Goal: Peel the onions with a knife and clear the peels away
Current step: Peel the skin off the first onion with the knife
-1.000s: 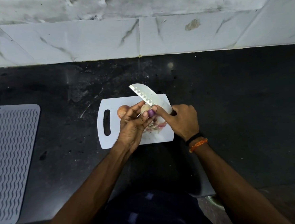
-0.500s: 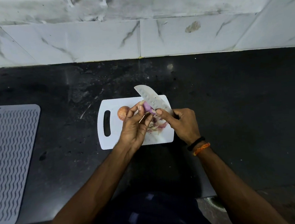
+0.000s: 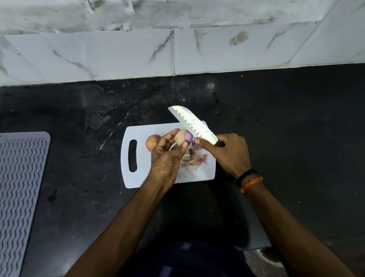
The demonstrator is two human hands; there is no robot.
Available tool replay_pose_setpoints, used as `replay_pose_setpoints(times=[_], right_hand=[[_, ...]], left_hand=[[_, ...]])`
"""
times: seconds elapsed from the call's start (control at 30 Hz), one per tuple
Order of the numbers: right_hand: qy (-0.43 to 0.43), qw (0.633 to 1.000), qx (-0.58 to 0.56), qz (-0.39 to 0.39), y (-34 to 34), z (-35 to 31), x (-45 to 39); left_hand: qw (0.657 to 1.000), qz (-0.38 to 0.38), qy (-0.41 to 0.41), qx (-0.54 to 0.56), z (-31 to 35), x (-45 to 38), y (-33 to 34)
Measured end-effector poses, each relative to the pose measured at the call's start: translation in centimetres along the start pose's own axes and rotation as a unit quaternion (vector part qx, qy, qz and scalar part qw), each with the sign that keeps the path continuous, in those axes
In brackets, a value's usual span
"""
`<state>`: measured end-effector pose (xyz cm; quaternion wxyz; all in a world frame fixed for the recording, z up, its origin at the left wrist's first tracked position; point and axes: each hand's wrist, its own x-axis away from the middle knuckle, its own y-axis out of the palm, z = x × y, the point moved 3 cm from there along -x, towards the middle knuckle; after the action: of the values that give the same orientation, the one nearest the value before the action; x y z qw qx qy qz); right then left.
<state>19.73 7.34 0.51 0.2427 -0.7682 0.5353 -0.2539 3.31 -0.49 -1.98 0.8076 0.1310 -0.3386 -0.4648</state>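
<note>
Black stone counter, white veined marble backsplash, dim light.

A dark, speckled stone countertop was seen running along a white marble-tiled wall. A white cutting board with a slot handle at its left end was laid flat on it, near the middle. Well apart to the left, a grey ribbed mat was spread on the same surface, cut off by the picture's edge. Pale smears and scratches were noted on the counter behind the board.
</note>
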Motion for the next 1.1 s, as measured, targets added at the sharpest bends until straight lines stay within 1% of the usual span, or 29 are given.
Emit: replay_pose_setpoints(times=[0.1, 0.17, 0.23, 0.4, 0.53, 0.67, 0.87, 0.93, 1.0, 1.03, 1.1], right_hand=[[-0.011, 0.999, 0.025, -0.019, 0.3, -0.2, 0.0], [-0.027, 0.999, 0.04, -0.011, 0.3, -0.4, 0.0], [-0.046, 0.997, 0.055, 0.008, 0.2, -0.8, 0.0], [-0.095, 0.992, 0.083, 0.02, 0.2, -1.2, 0.1], [-0.107, 0.99, 0.087, 0.031, 0.2, -1.3, 0.0], [-0.112, 0.988, 0.104, 0.032, 0.4, -1.5, -0.2], [-0.143, 0.98, 0.138, 0.003, 0.5, -2.0, 0.1], [-0.126, 0.987, 0.1, 0.02, 0.5, -2.0, 0.3], [-0.088, 0.994, 0.048, 0.046, 0.1, -2.0, 0.1], [-0.073, 0.995, 0.041, 0.05, 0.0, -2.0, -0.1], [-0.07, 0.995, 0.051, 0.044, -0.1, -2.1, -0.2]], left_hand=[[0.998, 0.005, 0.03, -0.052, 0.4, 0.1, 0.0], [0.997, 0.005, 0.046, -0.064, 0.6, 0.2, 0.0], [0.997, 0.003, 0.059, -0.05, 0.7, 0.1, -0.1], [0.997, -0.004, 0.075, -0.019, 1.1, 0.5, 0.3], [0.996, -0.015, 0.077, -0.04, 1.1, 0.5, -0.2], [0.998, -0.01, 0.047, -0.028, 0.9, 0.5, -0.5], [0.999, -0.011, 0.036, -0.009, 1.0, 0.7, -0.3], [0.999, -0.012, 0.037, 0.004, 1.1, 0.7, -0.1], [0.999, -0.012, 0.038, 0.012, 1.3, 0.7, 0.1], [0.999, -0.013, 0.037, 0.013, 1.3, 0.7, 0.1], [0.999, -0.009, 0.034, 0.015, 1.2, 0.6, 0.0]])
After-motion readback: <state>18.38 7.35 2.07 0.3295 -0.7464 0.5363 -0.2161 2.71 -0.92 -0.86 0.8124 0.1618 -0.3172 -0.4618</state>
